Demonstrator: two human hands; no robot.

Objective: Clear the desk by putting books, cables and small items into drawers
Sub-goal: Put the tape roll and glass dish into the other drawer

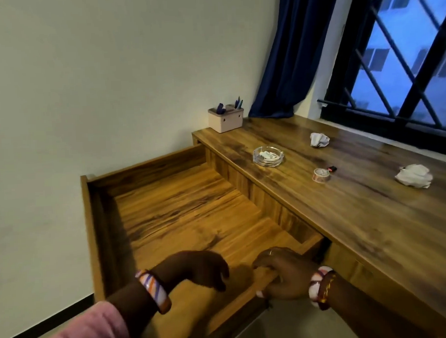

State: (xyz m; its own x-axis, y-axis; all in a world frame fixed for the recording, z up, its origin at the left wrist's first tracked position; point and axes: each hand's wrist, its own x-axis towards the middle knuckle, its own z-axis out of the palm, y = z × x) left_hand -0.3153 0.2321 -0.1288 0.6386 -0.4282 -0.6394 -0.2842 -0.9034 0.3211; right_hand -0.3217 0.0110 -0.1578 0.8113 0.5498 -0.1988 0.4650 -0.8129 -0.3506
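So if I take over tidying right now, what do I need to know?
Left hand: loose, holding nothing, over the open drawer.
Right hand: gripping the drawer's front edge.
The drawer looks pulled out with nothing in it.
Still on the desk: ashtray, tape roll, a small dark item, two crumpled papers, pen holder.
Done: drawer opened. Left: put the small things in, then shut it.

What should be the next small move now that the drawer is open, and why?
Probably the right hand should let go of the drawer front and reach to the tape roll, the nearest small item on the desk. The drawer is pulled out and looks empty, and the left hand holds nothing.
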